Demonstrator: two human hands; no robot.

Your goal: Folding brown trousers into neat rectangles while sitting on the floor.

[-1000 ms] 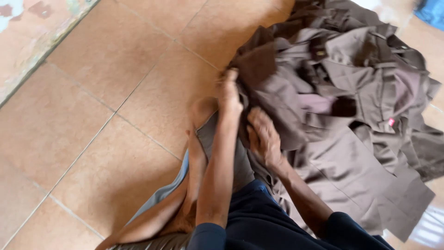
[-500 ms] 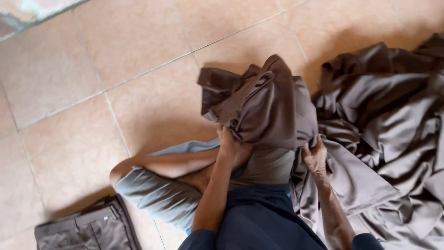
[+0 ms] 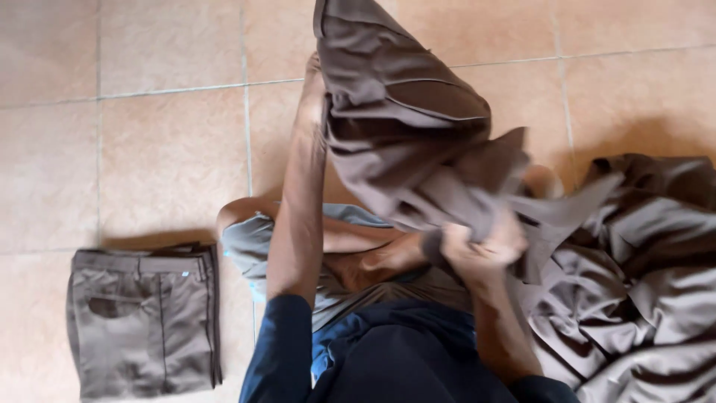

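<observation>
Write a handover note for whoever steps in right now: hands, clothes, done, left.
Left hand: raised, gripping the top edge of a brown garment, mostly hidden behind the cloth.
Right hand: closed on the same garment's lower part, near the lap.
The garment hangs bunched between both hands, not yet flat or folded.
Done: folded brown trousers lie stacked on the tiled floor, on the person's left.
Left: the held garment, plus a loose pile of brown clothes on the person's right, unfolded.
</observation>
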